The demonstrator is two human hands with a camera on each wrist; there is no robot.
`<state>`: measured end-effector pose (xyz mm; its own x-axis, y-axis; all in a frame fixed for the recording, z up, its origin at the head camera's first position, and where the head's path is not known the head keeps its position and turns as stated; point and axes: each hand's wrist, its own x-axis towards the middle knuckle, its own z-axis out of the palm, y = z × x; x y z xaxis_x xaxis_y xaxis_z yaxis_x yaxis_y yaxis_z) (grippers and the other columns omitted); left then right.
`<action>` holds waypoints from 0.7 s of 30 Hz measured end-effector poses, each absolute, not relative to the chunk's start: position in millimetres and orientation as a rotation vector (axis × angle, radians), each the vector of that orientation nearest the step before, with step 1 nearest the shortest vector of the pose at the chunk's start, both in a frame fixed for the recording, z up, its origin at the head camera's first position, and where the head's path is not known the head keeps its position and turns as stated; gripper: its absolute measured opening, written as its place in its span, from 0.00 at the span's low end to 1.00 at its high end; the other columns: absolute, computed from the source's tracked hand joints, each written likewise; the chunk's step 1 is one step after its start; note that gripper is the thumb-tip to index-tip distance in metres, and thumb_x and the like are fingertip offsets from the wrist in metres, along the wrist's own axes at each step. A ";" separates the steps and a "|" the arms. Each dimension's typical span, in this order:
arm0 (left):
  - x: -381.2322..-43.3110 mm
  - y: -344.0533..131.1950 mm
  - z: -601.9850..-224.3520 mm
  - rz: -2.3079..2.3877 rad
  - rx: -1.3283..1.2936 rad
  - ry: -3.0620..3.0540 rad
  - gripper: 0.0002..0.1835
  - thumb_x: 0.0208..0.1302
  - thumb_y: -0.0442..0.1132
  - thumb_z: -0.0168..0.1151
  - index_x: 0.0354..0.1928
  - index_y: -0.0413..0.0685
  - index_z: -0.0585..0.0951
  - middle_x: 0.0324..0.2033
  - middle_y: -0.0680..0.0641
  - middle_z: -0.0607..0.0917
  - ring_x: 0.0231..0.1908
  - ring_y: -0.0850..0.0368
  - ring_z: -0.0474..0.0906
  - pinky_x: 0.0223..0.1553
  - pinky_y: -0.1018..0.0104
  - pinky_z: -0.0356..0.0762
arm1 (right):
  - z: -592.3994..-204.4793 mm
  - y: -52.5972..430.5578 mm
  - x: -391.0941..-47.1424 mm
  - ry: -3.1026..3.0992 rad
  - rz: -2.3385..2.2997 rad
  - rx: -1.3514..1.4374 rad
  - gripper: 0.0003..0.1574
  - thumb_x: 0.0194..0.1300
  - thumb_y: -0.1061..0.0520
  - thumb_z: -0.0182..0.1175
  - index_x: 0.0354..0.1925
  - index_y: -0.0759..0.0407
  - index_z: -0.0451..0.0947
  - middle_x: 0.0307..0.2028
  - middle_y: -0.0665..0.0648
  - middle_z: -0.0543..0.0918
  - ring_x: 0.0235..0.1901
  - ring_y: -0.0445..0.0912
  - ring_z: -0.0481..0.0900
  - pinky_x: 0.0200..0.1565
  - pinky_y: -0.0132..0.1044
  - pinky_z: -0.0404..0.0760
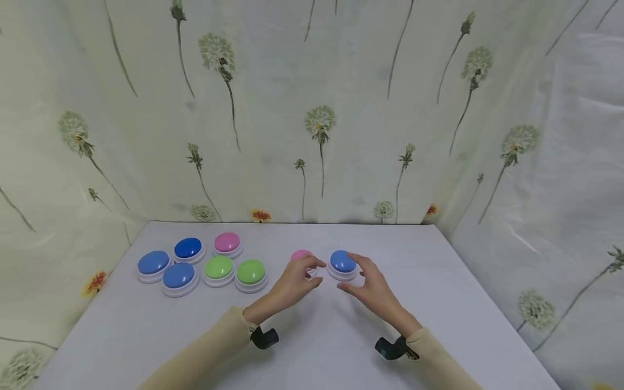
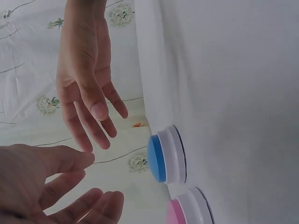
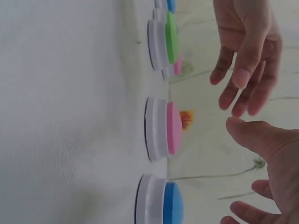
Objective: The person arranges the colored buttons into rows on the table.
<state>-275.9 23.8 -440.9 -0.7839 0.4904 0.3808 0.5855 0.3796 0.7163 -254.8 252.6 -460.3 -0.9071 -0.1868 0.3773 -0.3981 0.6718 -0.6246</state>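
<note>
Two round push buttons on white bases stand at the table's middle: a pink one [image 1: 301,254] and, right of it, a blue one [image 1: 343,261]. My left hand [image 1: 293,283] hovers in front of the pink button and partly hides it in the head view; its fingers are loosely bent around nothing. By the blue button is my right hand [image 1: 372,287], thumb and fingers spread apart. Both wrist views show the hands raised off the table, apart from the blue button [image 2: 158,158] and the pink button [image 3: 174,128].
Several more buttons sit on the left of the white table [image 1: 302,357]: blue [image 1: 178,275], dark blue [image 1: 188,248], green [image 1: 251,272] and pink [image 1: 227,242]. A curtain [image 1: 273,108] with dandelion prints hangs behind the table and along its sides.
</note>
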 end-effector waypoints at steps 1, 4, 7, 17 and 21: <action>-275.0 19.9 -442.0 -1.377 -0.986 -2.505 0.16 0.59 0.31 0.65 0.50 0.39 0.81 0.45 0.43 0.82 0.47 0.50 0.79 0.46 0.57 0.82 | -459.1 249.2 -251.9 -2.603 1.073 0.471 0.50 0.53 0.45 0.72 0.68 0.57 0.63 0.64 0.61 0.70 0.63 0.57 0.69 0.56 0.57 0.76; -272.3 8.2 -444.9 -1.384 -0.973 -2.495 0.16 0.58 0.30 0.66 0.50 0.39 0.80 0.45 0.44 0.82 0.46 0.51 0.79 0.45 0.56 0.82 | -456.1 238.3 -243.6 -2.605 1.063 0.479 0.51 0.53 0.43 0.72 0.69 0.56 0.62 0.64 0.60 0.70 0.61 0.56 0.72 0.54 0.56 0.77; -268.5 -3.7 -446.0 -1.372 -0.946 -2.514 0.17 0.58 0.30 0.67 0.50 0.41 0.80 0.44 0.45 0.82 0.45 0.53 0.79 0.44 0.57 0.83 | -454.0 226.9 -236.6 -2.593 1.060 0.511 0.51 0.52 0.43 0.73 0.68 0.55 0.63 0.64 0.59 0.71 0.59 0.54 0.73 0.53 0.54 0.79; -241.1 -43.7 -441.8 -1.355 -0.981 -2.598 0.14 0.58 0.32 0.66 0.47 0.45 0.82 0.43 0.47 0.84 0.44 0.50 0.80 0.43 0.59 0.83 | -453.8 194.6 -222.2 -2.539 1.082 0.703 0.49 0.49 0.46 0.75 0.67 0.49 0.66 0.64 0.53 0.72 0.59 0.52 0.74 0.50 0.44 0.82; -235.3 -59.9 -445.4 -1.373 -0.922 -2.638 0.13 0.59 0.32 0.66 0.47 0.45 0.82 0.43 0.48 0.84 0.45 0.49 0.81 0.44 0.58 0.82 | -454.5 185.1 -222.3 -2.553 1.133 0.765 0.49 0.51 0.45 0.73 0.68 0.48 0.64 0.63 0.53 0.72 0.59 0.51 0.73 0.51 0.45 0.81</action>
<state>-235.3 -59.9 -445.4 -0.8243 0.4896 0.2844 0.5138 0.4357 0.7390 -222.3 185.1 -454.5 -0.8324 -0.3638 0.4180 -0.5540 0.5608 -0.6152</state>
